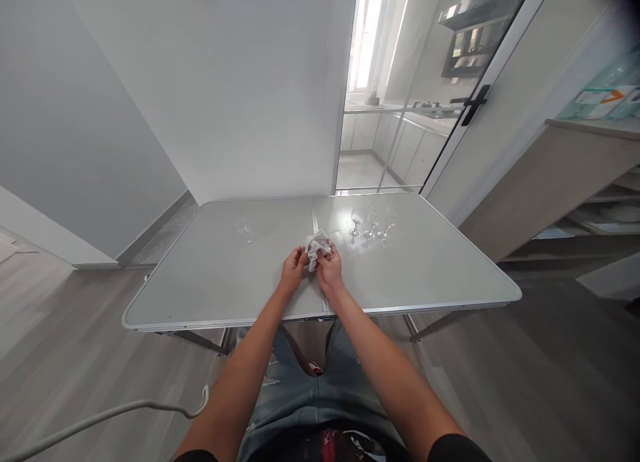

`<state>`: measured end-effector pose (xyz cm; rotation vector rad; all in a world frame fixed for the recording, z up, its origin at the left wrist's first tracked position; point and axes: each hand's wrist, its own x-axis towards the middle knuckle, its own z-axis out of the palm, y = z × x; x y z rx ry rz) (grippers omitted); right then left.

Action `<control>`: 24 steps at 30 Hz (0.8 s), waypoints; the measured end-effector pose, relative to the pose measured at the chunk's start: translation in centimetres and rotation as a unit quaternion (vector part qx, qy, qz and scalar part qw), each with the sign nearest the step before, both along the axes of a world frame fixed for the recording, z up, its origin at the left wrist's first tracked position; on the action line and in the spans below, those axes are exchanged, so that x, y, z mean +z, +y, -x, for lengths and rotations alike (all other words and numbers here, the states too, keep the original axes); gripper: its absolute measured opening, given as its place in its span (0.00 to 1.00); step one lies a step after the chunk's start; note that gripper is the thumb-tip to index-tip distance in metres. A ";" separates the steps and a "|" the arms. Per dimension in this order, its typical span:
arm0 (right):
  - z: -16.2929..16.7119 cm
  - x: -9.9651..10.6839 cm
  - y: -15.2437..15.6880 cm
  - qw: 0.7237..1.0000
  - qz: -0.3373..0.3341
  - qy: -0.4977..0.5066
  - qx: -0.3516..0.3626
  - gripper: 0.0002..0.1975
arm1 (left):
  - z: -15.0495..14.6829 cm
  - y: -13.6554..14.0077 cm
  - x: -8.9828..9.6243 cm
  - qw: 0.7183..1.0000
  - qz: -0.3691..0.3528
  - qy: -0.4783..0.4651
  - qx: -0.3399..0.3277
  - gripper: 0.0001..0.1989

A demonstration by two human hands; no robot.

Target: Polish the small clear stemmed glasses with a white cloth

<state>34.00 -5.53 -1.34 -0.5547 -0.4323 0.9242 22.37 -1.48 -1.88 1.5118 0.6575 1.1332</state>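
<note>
A crumpled white cloth (317,243) is bunched up between my two hands over the middle of the table. My left hand (293,270) pinches its left side with bent fingers. From the right, my right hand (331,267) wraps its fingers around the cloth. Whether a glass is inside the folds, I cannot tell. To the right of the cloth stand three clear stemmed glasses: one glass (355,221) closest to my hands, a middle glass (371,223) and an outer glass (387,225). Further left, a faint clear glass (244,230) is on the table.
The pale folding table (430,269) has a metal rim and a centre seam. Behind it are a white wall (240,102) and a glass door with a black handle (475,104). Shelves (575,182) stand at the right. A white cable (125,407) curves at lower left.
</note>
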 end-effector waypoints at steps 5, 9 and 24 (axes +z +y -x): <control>0.8 0.2 0.1 0.999 0.009 -0.052 -0.005 0.26 | 0.1 0.1 0.0 1.000 0.004 0.009 0.009 0.26; 0.7 0.1 -0.1 0.997 0.027 -0.065 -0.010 0.20 | 0.1 0.1 0.1 0.999 0.014 0.029 0.003 0.26; 0.7 -0.3 -0.1 0.990 0.056 -0.001 0.132 0.02 | 0.6 0.7 0.1 0.997 0.036 0.011 0.066 0.27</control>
